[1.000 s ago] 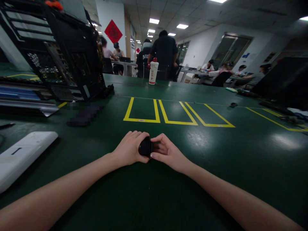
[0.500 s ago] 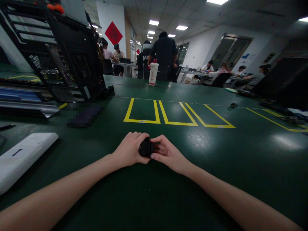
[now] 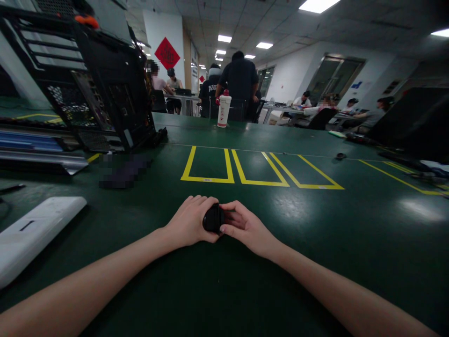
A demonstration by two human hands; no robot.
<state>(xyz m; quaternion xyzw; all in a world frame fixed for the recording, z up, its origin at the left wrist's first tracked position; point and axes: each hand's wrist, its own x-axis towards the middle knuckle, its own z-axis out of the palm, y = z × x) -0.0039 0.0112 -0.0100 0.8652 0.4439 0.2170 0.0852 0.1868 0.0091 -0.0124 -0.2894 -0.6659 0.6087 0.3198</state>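
Both of my hands meet at a small rounded black object [image 3: 212, 219] over the dark green table [image 3: 217, 290]. My left hand [image 3: 190, 220] wraps round its left side, thumb below and fingers over the top. From the right, the fingertips and thumb of my right hand [image 3: 245, 228] pinch its flat, rimmed end. A narrow seam or step shows near that end; what kind of object it is, I cannot make out. Part of it is hidden behind my fingers.
Yellow tape outlines [image 3: 261, 181] mark the table beyond my hands. A white bottle [image 3: 223, 112] stands further back. At left are an open black computer case [image 3: 115, 98], a white device [image 3: 42, 229] and a blurred dark item [image 3: 126, 172]. Several people sit or stand in the background.
The whole view has shifted slightly, so everything appears a little lower. My hands keep the same hold on the black object, with hardly any movement.
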